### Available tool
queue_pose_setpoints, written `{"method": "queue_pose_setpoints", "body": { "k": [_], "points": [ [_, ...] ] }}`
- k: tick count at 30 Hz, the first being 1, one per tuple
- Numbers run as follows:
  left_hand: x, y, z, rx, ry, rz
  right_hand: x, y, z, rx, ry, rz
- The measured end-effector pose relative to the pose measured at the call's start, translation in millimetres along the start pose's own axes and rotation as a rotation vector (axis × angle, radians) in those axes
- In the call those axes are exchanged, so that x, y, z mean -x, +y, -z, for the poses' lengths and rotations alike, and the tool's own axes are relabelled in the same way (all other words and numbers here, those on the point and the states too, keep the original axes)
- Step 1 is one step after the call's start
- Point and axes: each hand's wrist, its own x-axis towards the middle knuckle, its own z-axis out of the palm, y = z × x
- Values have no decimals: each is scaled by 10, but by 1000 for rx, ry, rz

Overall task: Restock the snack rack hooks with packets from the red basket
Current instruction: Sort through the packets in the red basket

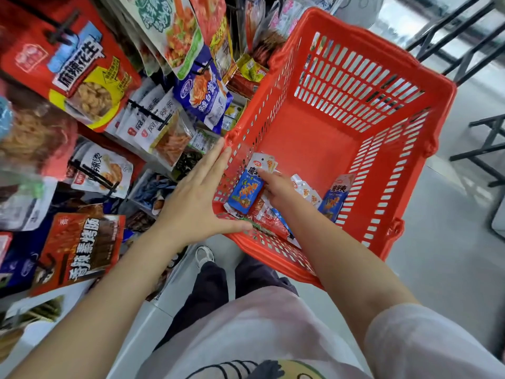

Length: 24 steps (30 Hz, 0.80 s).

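I note the blue snack packet (pixel 245 190) standing tilted in the near-left corner of the red basket (pixel 355 127), long axis running up toward the rack-side wall. My right hand (pixel 276 187) pinches its upper edge with curled fingers, packet just left of the palm. My left hand (pixel 199 198), fingers straight and spread, presses the basket's near-left rim.

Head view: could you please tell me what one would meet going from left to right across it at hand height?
Hanging snack packets on the rack → left hand → blue packet → right hand → second blue packet → red basket's right wall.
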Motion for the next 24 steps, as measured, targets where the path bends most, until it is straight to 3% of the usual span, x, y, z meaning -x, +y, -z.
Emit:
{"method": "queue_pose_setpoints", "body": {
  "k": [6, 9, 12, 14, 18, 24],
  "points": [
    [-3, 3, 4, 4, -14, -1, 39, -27, -212, 21, -104, -22],
    [2, 18, 31, 0, -51, -3, 43, -157, -119, 119, -73, 96],
    [17, 54, 72, -65, -67, -8, 143, -324, 131, 477, -130, 336],
    [35, 93, 64, -125, -62, -21, 212, -395, 290, 795, -233, 391],
    [76, 125, 16, -146, -50, -20, 295, -238, 347, 1156, -420, 249],
    [56, 115, 52, -160, -109, -37, 216, 23, 212, 1222, -563, 8]
  ]
}}
